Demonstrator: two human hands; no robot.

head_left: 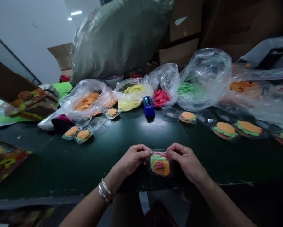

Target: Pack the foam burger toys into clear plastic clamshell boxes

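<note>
Both hands hold one small clear plastic pack (160,164) with a burger-shaped toy and a round label inside, just above the near edge of the dark table (61,164). My left hand (133,157) pinches its left side, fingers curled. My right hand (186,159) pinches its right side the same way. Silver bangles sit on my left wrist.
A blue tape dispenser (148,106) stands mid-table. Behind it lie clear bags of orange (89,101), yellow (132,94), red (161,97) and green (190,89) pieces. Packed burger toys (225,130) lie right, more packs (83,135) left. Printed cartons (4,160) sit at far left.
</note>
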